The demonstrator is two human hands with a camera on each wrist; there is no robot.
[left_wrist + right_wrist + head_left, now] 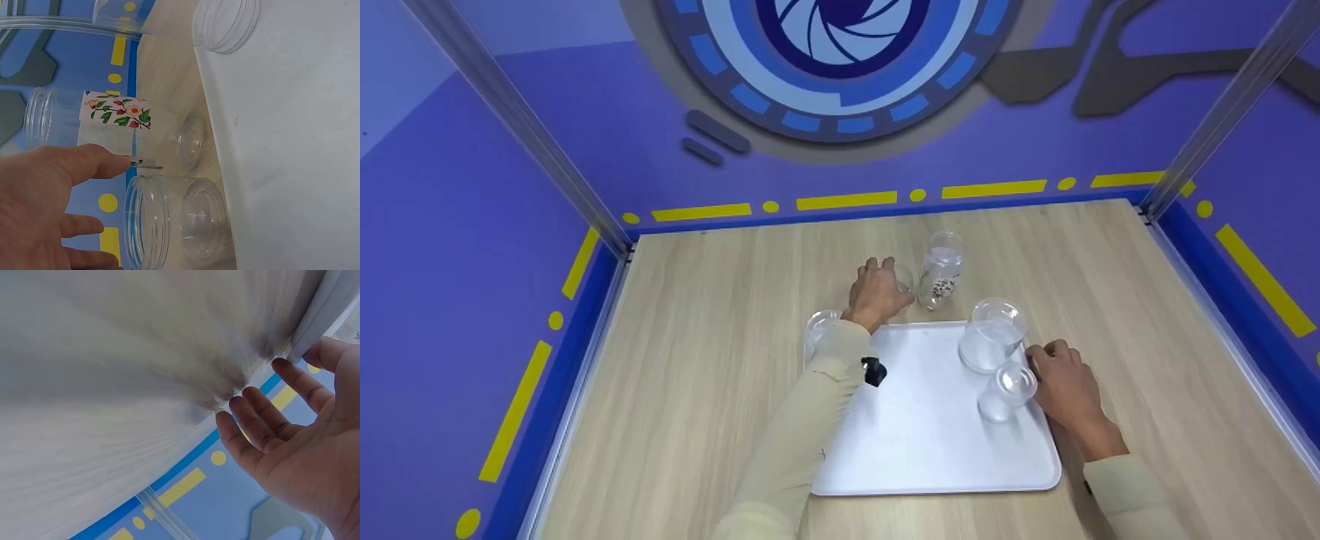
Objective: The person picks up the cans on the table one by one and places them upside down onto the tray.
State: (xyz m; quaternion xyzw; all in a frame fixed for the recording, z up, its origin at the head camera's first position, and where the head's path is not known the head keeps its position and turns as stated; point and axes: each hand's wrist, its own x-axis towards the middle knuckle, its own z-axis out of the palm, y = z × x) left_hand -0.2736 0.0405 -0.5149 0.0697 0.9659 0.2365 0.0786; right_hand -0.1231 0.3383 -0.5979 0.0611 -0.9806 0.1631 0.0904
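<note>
Head view: short clear jar [905, 277] stands on the table [705, 322], just past the tray's [930, 457] far edge. It's right at the left hand [877, 294], on the thumb side, partly behind the hand. Left is clearly the nearer hand; right hand [1066, 388] is well apart, beside the tray's right edge. Tall jar [942, 266] is upright just right of the short one, so little room that side. Wide jar [994, 334] sits by the tray's far-right corner, small jar [1006, 391] just nearer along the right edge. Another jar [821, 327] is at the far-left corner, part hidden by the left sleeve [791, 439].

Left wrist view: short jar is upright, long axis vertical, threaded mouth up. Thumb and fingers are parted near the mouth; no grip visible, can't confirm contact. Tall jar, floral label [115, 109], is close to the thumb: main obstacle.

Right wrist view: fingers slightly bent, tips at the table surface, thumb by the tray edge. Nothing gripped that I can see.
</note>
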